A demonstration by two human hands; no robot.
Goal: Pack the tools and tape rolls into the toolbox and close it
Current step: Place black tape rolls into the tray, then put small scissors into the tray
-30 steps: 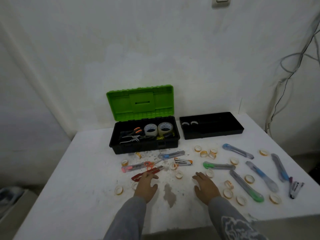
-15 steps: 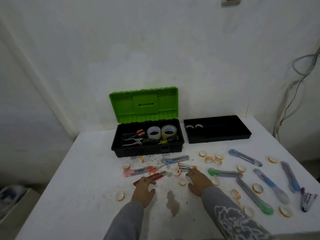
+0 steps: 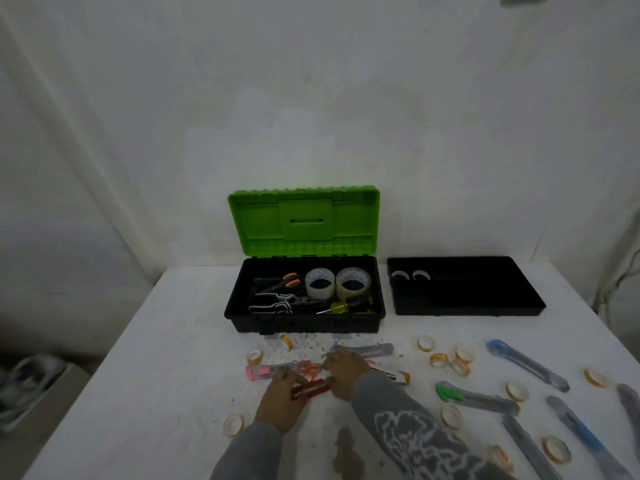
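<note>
The black toolbox (image 3: 304, 325) stands open at the table's back with its green lid (image 3: 304, 220) upright. Two big tape rolls (image 3: 337, 284), scissors, pliers and a screwdriver lie inside. My left hand (image 3: 280, 407) pinches the left end of a red cutter (image 3: 311, 390) lying on the table. My right hand (image 3: 346, 370) reaches over orange scissors (image 3: 306, 367), fingertips at the left end of a grey-blue cutter (image 3: 370, 349); whether it grips is unclear. A pink cutter (image 3: 265, 371), green cutter (image 3: 474, 398), blue cutter (image 3: 526, 363) and several small tape rolls (image 3: 425, 342) lie scattered.
A black insert tray (image 3: 467, 306) holding two small rolls sits right of the toolbox. More cutters and rolls crowd the right front corner. A dark stain (image 3: 346, 448) marks the table near me. Cables (image 3: 623, 271) hang at the right wall.
My right hand moved left, from the small white-orange tool to the grey-blue cutter's end. My left hand closed on the red cutter. The view shifted so the toolbox sits more central.
</note>
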